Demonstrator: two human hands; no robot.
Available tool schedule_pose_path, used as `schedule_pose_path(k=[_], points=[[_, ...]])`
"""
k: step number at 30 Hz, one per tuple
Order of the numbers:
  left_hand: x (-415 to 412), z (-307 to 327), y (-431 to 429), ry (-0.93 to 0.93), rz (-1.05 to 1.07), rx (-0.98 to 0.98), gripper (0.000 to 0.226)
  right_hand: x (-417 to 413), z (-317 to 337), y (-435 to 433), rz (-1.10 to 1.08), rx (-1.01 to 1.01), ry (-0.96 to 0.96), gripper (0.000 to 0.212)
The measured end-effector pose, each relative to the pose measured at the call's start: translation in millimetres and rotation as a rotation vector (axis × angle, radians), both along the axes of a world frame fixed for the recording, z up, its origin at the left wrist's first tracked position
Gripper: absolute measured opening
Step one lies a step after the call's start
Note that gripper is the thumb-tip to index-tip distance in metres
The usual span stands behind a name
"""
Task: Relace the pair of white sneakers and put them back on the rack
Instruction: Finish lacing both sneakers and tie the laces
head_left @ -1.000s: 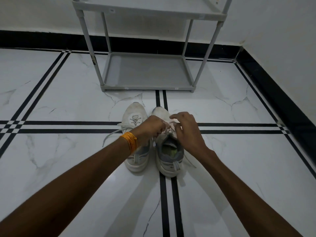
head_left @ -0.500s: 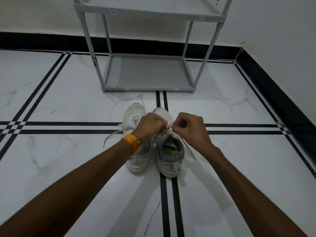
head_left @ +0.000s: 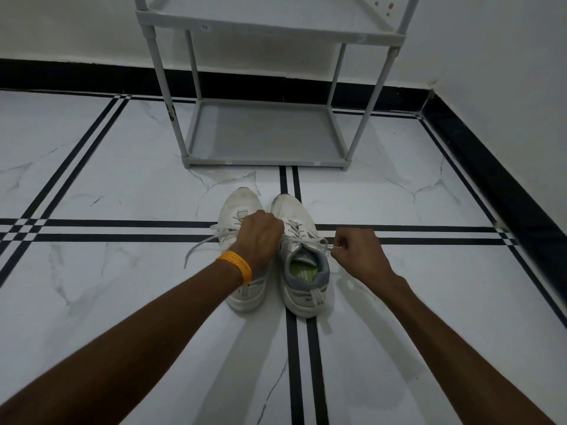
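Both hands gripped the right sneaker's (head_left: 302,259) lace (head_left: 319,245): the left hand (head_left: 260,237) clenched at the eyelets, the right hand (head_left: 357,254) pinching its end taut sideways.

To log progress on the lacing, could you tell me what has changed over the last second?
The right hand has pulled away to the right, drawing the lace taut; the left hand stays over the sneakers. Sneakers and rack have not moved.
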State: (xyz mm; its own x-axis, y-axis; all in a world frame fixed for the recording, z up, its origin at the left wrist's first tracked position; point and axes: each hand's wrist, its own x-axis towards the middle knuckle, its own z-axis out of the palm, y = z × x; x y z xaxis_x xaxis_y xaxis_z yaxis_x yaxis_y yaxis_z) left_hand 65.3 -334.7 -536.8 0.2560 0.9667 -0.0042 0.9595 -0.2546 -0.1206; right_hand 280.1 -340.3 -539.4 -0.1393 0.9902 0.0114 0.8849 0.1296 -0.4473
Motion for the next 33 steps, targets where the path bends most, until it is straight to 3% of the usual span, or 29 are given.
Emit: schedule_pose_path(k=[5, 7, 10, 15, 22, 28, 33], points=[[-12.7, -5.3, 7.5, -0.373, 0.047, 0.071, 0.020, 4.7, 0.4, 2.6, -0.070, -0.050, 0.160, 0.015], [-12.3, -1.7, 8.1, -0.425, 0.082, 0.113, 0.028, 3.7, -3.0, 2.9, -0.089, -0.032, 0.139, 0.024], [-11.5, 1.8, 10.1, -0.276, 0.029, 0.158, 0.029, -6.3, -11.6, -0.6, -0.076, 0.049, -0.078, 0.026], [-17.1, -1.9, 8.0, -0.151, 0.010, 0.067, 0.027, -1.0, -20.8, -10.2, -0.001, 0.124, -0.439, 0.009], [-19.8, -6.5, 12.1, -0.122, 0.030, 0.003, 0.020, 8.3, -38.6, -21.1, 0.040, 0.086, -0.556, 0.027], [-23.9, -11.4, 13.9, -0.119, 0.050, 0.003, 0.020, 11.5, -42.9, -19.0, 0.069, 0.126, -0.500, 0.034], [-24.5, -12.6, 9.0, -0.125, 0.019, 0.012, 0.021, 11.1, -37.8, -17.0, 0.086, 0.082, -0.482, 0.021]])
